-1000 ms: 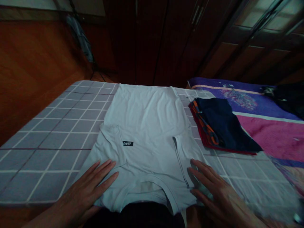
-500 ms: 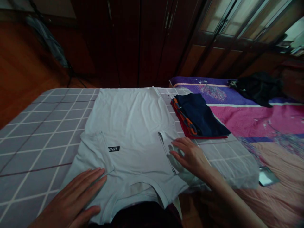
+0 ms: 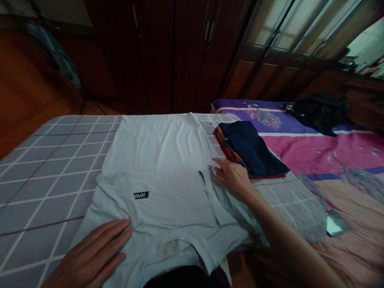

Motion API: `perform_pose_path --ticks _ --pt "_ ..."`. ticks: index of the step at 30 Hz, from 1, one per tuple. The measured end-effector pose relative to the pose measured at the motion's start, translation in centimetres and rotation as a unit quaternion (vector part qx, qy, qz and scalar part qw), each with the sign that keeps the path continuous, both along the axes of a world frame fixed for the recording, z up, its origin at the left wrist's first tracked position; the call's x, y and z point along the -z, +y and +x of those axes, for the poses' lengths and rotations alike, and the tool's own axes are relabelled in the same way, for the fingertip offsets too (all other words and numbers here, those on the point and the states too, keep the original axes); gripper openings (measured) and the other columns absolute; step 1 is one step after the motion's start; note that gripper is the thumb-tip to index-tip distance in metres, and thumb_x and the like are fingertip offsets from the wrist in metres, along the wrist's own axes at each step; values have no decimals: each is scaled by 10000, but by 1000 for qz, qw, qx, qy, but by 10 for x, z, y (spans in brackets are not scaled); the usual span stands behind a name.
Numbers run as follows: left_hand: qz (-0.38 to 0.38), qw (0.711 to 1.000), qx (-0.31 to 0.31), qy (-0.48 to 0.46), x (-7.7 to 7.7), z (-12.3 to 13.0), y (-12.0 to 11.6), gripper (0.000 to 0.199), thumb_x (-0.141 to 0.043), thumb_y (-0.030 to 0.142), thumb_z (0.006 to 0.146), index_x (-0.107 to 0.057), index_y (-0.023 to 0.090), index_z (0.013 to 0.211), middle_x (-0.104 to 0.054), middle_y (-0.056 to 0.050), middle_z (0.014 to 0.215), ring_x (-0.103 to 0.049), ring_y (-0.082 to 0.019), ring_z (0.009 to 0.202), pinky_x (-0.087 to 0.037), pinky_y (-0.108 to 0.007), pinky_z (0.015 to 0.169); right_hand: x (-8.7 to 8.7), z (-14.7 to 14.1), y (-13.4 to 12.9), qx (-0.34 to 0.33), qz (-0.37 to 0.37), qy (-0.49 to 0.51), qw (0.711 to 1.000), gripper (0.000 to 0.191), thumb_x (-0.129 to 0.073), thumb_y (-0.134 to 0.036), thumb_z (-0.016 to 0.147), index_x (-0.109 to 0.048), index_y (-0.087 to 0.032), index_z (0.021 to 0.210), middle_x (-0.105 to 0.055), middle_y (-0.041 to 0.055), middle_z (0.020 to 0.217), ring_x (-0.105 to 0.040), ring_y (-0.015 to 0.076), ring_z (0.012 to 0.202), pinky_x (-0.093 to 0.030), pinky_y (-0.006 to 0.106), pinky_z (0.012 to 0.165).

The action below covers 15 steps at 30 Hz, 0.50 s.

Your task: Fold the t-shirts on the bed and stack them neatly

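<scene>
A pale grey shirt (image 3: 168,156) with a small black label lies spread on the checked surface, its neckline toward me. My left hand (image 3: 96,250) rests flat on the shirt's left sleeve area, fingers stretched out and holding nothing. At the shirt's right edge, beside the right sleeve, my right hand (image 3: 232,176) reaches forward with its fingers apart. It touches or hovers just over the cloth; which of the two I cannot tell. Just beyond it sits a stack of folded clothes (image 3: 255,148), dark blue on top, with orange and red layers below.
The grey checked sheet (image 3: 39,168) covers the surface under the shirt. To the right lies a purple and pink bedspread (image 3: 300,154) with a black garment (image 3: 319,112) and a shiny flat item (image 3: 337,223). Dark wardrobes (image 3: 156,60) stand behind.
My right hand has moved forward and slightly left along the shirt's right edge, toward the folded stack. The right sleeve area looks smoother and wider. My left hand stays on the shirt.
</scene>
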<state>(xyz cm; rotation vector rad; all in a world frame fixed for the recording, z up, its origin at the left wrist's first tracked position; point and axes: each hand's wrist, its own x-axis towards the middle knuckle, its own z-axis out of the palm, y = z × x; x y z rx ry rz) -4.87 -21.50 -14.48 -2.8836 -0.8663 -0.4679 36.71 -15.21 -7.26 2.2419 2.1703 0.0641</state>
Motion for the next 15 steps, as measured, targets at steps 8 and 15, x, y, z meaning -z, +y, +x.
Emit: perform_pose_path --ticks 8,15 --pt "6 1000 17 -9 -11 1 0 547 -567 250 840 -444 238 1373 -528 -15 1370 -532 -197 1209 -462 -287 985 7 9 25 111 -11 -85 990 258 -373 -168 900 -596 -84 1000 -686 176 822 -676 288 768 -426 316 609" --pt "-22 1000 14 -18 -10 -6 1 557 -553 243 856 -412 257 1395 -510 -9 1386 -516 -191 1228 -449 -282 1006 -5 2 -46 -35 28 -3 999 227 -488 -312 886 -615 -180 1019 -642 79 931 -645 223 805 -445 288 638"
